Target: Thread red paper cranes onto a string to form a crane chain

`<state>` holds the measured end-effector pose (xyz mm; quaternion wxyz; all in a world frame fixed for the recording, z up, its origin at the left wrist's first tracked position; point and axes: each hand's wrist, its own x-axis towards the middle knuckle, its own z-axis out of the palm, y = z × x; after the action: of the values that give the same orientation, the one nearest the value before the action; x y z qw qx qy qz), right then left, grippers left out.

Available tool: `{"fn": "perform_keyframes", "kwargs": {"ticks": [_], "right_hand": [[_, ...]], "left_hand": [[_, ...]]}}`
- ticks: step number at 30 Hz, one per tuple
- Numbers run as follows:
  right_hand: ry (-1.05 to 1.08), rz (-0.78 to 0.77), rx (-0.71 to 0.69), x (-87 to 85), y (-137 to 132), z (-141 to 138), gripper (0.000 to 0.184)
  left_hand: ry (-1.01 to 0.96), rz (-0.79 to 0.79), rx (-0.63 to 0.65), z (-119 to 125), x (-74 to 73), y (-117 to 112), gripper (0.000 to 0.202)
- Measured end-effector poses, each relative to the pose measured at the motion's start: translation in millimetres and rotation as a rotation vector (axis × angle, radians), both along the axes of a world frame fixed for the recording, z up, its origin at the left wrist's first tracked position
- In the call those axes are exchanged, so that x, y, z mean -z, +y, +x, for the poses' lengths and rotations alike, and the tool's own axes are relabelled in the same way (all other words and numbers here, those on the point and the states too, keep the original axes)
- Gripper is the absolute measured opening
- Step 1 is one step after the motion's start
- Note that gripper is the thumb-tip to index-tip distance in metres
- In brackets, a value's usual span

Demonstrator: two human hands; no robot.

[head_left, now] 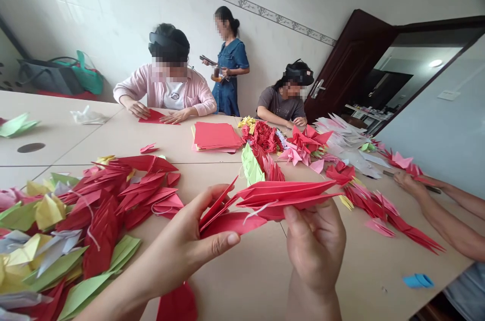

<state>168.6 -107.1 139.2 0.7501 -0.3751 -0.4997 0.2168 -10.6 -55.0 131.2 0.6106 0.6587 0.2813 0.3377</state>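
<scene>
My left hand [200,240] is closed around one end of a bundle of red folded paper pieces [282,196], with its thumb along the near side. At the bundle's other end, my right hand [320,240] pinches it, thumb on the front and fingers behind. A short white string [259,209] hangs from the layered folds. Both hands hold the bundle above the table [242,280]. To the left of my left hand lies a heap of red folded paper [147,179], with green folded pieces [117,255] and yellow ones [49,210] beside it.
Across the table a person in a pink shirt folds red paper [153,116]. A stack of red sheets [217,135] lies mid-table, beside piled folded paper [265,137]. Another person's arms [428,205] reach in from the right. A blue roll [418,280] lies near the right edge.
</scene>
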Motion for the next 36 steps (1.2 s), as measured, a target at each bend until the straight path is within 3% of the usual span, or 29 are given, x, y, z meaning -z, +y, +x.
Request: {"fn": "perform_keyframes", "kwargs": {"ticks": [6,10,16,24,31,36], "right_hand": [[0.159,-0.118,-0.144,-2.2,1.5,13.0,0.015],[0.221,-0.171,-0.156,-5.1,2.1,15.4,0.014],[0.093,-0.115,0.027,-2.8,1.1,8.3,0.013],[0.103,-0.091,0.056,-3.0,1.0,-1.4,0.022],[0.094,-0.225,-0.053,-3.5,-5.0,-16.3,0.065],[0.063,-0.256,-0.127,-0.1,-7.9,-21.8,0.050]], "left_hand": [[-0.066,-0.080,0.097,-0.6,0.1,-1.0,0.054],[0.048,0.001,0.000,3.3,-0.1,-3.5,0.061],[0.180,0.183,-0.217,9.5,6.3,-2.0,0.059],[0.252,0.591,-0.517,11.7,23.5,-0.5,0.063],[0.298,0.879,-0.516,13.2,23.4,-1.2,0.066],[0.313,0.931,-0.479,12.9,20.6,-0.9,0.066]]}}
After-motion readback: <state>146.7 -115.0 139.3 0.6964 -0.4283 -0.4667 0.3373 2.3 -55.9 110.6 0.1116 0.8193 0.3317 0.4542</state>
